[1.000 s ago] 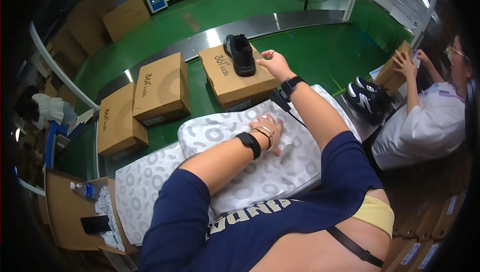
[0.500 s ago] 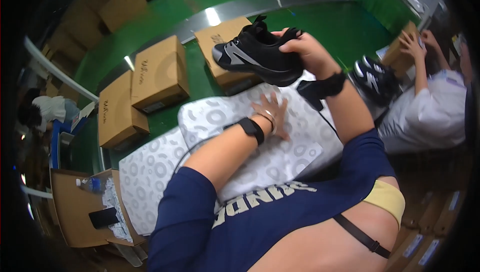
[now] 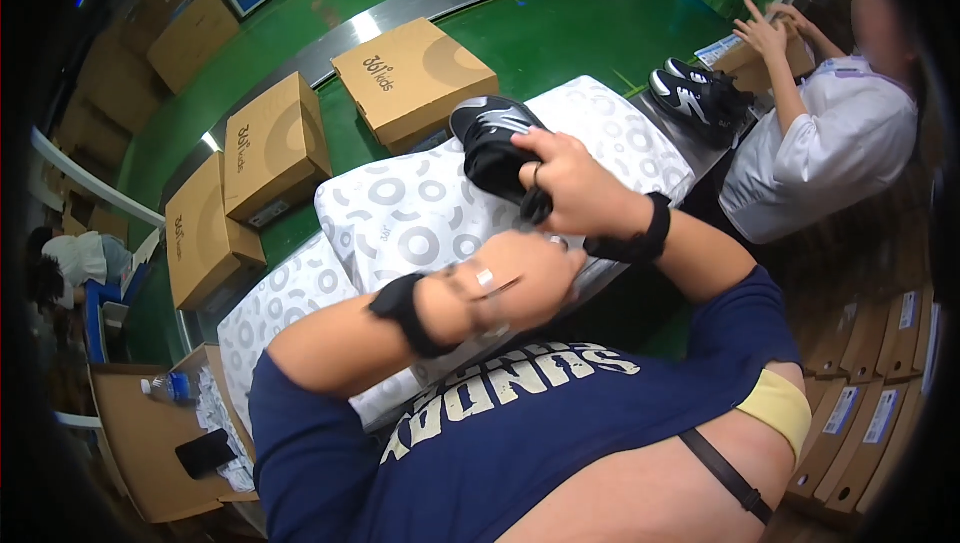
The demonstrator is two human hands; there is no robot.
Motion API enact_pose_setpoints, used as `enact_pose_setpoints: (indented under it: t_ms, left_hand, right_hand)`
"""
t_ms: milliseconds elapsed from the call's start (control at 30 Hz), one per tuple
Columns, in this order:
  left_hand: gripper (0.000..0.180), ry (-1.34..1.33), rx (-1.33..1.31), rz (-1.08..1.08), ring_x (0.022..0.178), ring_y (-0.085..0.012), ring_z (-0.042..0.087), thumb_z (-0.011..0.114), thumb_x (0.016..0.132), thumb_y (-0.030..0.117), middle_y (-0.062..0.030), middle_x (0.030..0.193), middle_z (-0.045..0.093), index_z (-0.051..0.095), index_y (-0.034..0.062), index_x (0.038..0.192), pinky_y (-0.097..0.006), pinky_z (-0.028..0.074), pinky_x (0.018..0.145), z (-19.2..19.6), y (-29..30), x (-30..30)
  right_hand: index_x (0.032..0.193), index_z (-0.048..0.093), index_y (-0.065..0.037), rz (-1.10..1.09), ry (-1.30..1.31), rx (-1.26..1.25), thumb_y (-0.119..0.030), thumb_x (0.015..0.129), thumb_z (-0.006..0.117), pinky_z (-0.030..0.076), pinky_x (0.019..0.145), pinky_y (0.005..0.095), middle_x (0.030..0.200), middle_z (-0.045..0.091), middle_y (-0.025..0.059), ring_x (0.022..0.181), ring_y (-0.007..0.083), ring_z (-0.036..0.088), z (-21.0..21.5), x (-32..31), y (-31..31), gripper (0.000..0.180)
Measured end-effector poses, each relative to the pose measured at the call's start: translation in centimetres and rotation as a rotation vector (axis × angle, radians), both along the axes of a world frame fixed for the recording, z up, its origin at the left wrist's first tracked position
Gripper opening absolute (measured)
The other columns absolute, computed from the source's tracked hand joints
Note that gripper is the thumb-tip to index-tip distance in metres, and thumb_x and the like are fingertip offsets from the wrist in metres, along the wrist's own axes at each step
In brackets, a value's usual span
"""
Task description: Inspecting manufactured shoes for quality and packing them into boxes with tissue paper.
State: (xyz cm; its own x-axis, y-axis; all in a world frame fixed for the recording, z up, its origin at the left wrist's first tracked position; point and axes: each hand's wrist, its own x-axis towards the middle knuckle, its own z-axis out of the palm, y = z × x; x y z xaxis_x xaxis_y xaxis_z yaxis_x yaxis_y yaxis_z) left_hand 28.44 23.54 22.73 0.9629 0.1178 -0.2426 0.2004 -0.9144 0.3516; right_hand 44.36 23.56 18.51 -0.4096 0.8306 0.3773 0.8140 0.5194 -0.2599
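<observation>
My right hand (image 3: 580, 178) is closed on the heel end of a black sneaker (image 3: 490, 148) with grey and silver panels, its toe pointing away to the left. The shoe is over white wrapping paper (image 3: 420, 208) printed with grey rings and arcs. Close below it, my left hand (image 3: 530, 278) is curled, slightly blurred, near the paper's close edge. Its fingertips are mostly hidden, so what they grip cannot be made out.
Brown shoeboxes (image 3: 415, 78) stand on the green surface beyond the paper. A pair of black shoes (image 3: 700, 98) sits at right, near a co-worker (image 3: 820, 153) handling a box. An open carton (image 3: 150, 443) at lower left holds a bottle (image 3: 175, 386) and a black phone (image 3: 205, 454).
My right hand has brought the sneaker down and closer, turning it. My left hand, spread flat on the paper before, has drawn back toward me and curled.
</observation>
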Motion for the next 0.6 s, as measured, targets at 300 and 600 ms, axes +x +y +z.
enact_pose_setpoints:
  t_ms: [300, 600]
  left_hand:
    - [0.049, -0.417, 0.09, 0.453, 0.101, -0.0357, 0.048, 0.064, 0.072, 0.017, -0.0182, 0.104, 0.054, 0.047, 0.0033, 0.116, -0.042, 0.035, 0.088, -1.5, 2.6, -12.1]
    - [0.051, -0.472, 0.031, 0.772, 0.119, -0.0366, 0.035, 0.063, 0.07, 0.025, -0.0166, 0.117, 0.05, 0.049, 0.0024, 0.114, -0.05, 0.016, 0.1, -6.2, 1.6, -13.0]
  right_hand:
    - [0.07, 0.056, -0.008, 0.112, -0.258, 0.355, -0.019, 0.07, 0.052, 0.025, 0.096, 0.0521, 0.111, 0.051, 0.0129, 0.111, 0.0327, 0.042, -3.6, -5.7, -4.8, 0.011]
    - [0.098, 0.057, 0.001, -0.831, 0.095, -0.152, -0.015, 0.074, 0.058, 0.037, 0.085, 0.0387, 0.104, 0.055, 0.015, 0.102, 0.0273, 0.048, -8.3, 8.2, -4.0, 0.028]
